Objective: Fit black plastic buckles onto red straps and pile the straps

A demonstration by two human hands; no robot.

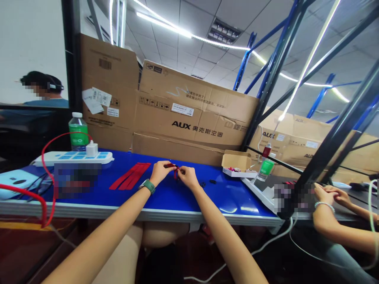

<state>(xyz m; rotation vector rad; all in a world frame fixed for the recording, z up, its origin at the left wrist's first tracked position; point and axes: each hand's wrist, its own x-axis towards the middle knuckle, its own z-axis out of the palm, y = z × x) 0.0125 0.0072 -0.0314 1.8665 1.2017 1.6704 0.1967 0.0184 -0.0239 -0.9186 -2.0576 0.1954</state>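
Note:
A dark red ribbon point(175, 172) is stretched between my two hands above the blue tabletop. My left hand point(160, 171), with a green-strapped watch at the wrist, pinches one part of it. Close beside it, the fingers of my right hand point(188, 176) are closed on another part, where the ribbon seems looped or folded. The detail between the fingertips is too small to make out. Several flat red ribbon strips point(132, 176) lie side by side to the left of my left hand. Small black pieces point(212, 181) rest right of my right hand.
An open cardboard box point(237, 167) with small items stands at the back right. On the left are a power strip point(72, 157), a green-labelled bottle point(78, 134) and red cables point(44, 205). Cardboard panels point(189, 106) wall the back. A co-worker's hands point(328, 195) are at the right.

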